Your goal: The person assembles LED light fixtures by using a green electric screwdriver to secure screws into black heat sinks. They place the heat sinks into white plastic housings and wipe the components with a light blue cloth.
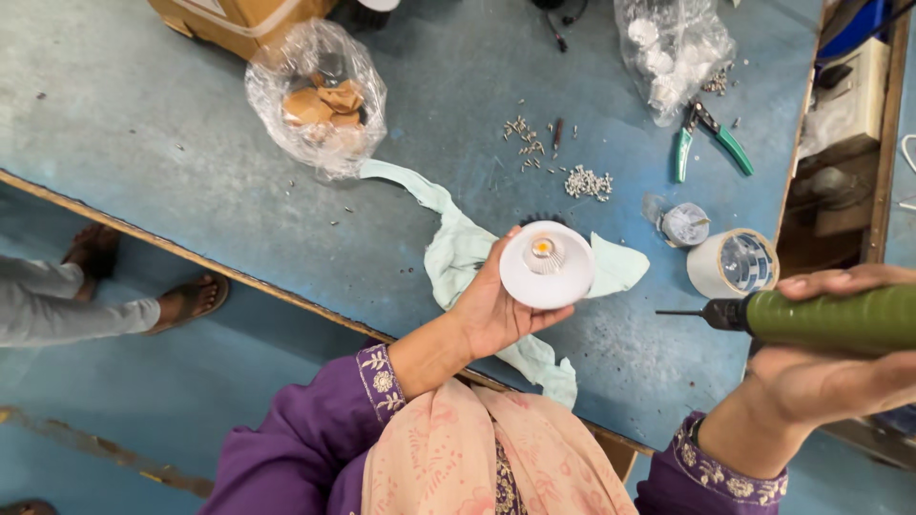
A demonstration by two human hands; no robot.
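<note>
Above the table [191,172], one lamp [546,264], one screwdriver [821,319].

Lamp [547,264] above cloth [458,250], tape roll [732,263] right, pliers [708,136] behind

One cam only, head-worn, looking steeply down from above the person's chest onto the blue workbench [191,133] — close range, hands and sleeves fill the bottom edge, floor strip visible left. No 2nd view, so no overlap.
</note>
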